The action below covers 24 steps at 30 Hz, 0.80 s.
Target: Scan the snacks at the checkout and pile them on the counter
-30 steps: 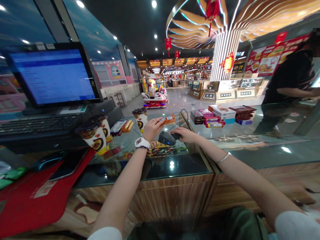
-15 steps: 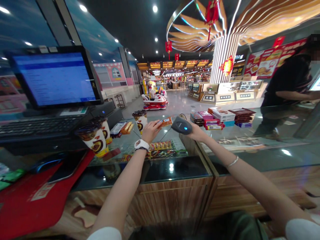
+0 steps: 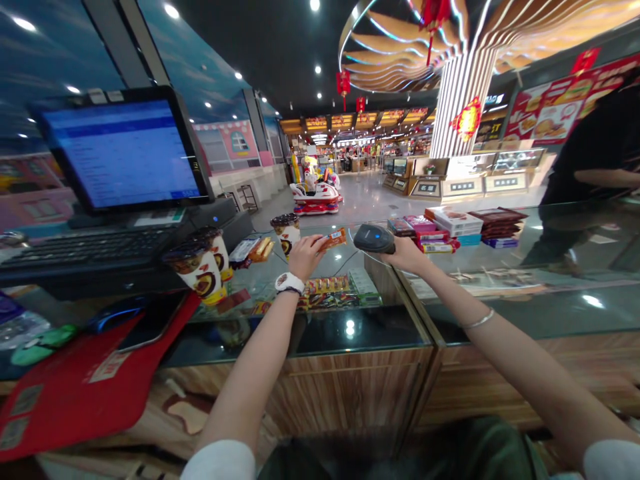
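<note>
The left hand (image 3: 306, 257) is closed, and its finger and thumb pinch a small orange snack pack (image 3: 333, 239). The pack is up in the air above the glass table (image 3: 345, 327), not touching it. The right hand (image 3: 411, 255) is closed around a black barcode scanner (image 3: 374, 238), and the front of the scanner points at the pack from just beside it.

One pack is up in the hand. The other goods lie on the table: two paper cups with dark lids (image 3: 286, 233) to the left, a wrapped snack (image 3: 249, 250) near them, and a pile of boxes and bars (image 3: 453, 221) to the right.

There is open glass between the hands and the near edge of the table. The pile sits close to the right hand, and the cups are close to the left hand, so there is less room on those sides. A screen (image 3: 120, 150) and a keyboard (image 3: 85, 250) stand at the far left. Across the table, a person in a black shirt (image 3: 595, 147) stands at the right.
</note>
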### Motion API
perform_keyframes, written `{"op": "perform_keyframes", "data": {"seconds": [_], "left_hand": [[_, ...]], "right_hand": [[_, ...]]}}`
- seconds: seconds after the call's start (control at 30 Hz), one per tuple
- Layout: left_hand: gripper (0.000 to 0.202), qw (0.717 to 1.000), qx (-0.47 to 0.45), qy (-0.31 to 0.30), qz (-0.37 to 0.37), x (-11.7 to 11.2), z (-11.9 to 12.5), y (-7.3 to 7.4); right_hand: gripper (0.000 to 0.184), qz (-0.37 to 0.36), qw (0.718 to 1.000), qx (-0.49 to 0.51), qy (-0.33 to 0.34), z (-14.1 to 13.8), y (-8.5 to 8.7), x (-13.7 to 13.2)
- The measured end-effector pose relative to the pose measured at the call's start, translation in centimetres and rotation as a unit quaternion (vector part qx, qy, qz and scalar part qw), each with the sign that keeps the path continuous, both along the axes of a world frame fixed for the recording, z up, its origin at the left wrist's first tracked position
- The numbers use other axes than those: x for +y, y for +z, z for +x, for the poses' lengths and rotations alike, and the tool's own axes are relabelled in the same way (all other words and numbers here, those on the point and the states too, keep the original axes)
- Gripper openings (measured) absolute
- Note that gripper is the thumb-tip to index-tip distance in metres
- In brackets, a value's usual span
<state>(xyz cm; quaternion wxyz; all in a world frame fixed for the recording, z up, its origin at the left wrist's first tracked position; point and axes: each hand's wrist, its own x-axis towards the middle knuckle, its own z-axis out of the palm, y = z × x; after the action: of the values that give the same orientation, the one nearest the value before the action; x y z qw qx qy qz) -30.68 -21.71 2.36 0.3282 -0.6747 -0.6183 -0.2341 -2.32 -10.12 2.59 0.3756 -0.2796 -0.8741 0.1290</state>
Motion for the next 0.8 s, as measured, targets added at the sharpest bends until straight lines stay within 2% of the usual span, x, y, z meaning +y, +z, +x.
{"op": "perform_keyframes", "data": {"seconds": [0.37,0.8], "left_hand": [[0.036,1.0,0.0,0.014,-0.027,-0.15,0.02,0.18],[0.037,1.0,0.004,0.013,-0.012,0.14,-0.12,-0.18]], "right_hand": [[0.029,0.012,0.999,-0.027,-0.014,-0.22,-0.57,0.26],[0.028,0.015,0.999,-0.035,-0.014,-0.15,-0.41,0.03]]}}
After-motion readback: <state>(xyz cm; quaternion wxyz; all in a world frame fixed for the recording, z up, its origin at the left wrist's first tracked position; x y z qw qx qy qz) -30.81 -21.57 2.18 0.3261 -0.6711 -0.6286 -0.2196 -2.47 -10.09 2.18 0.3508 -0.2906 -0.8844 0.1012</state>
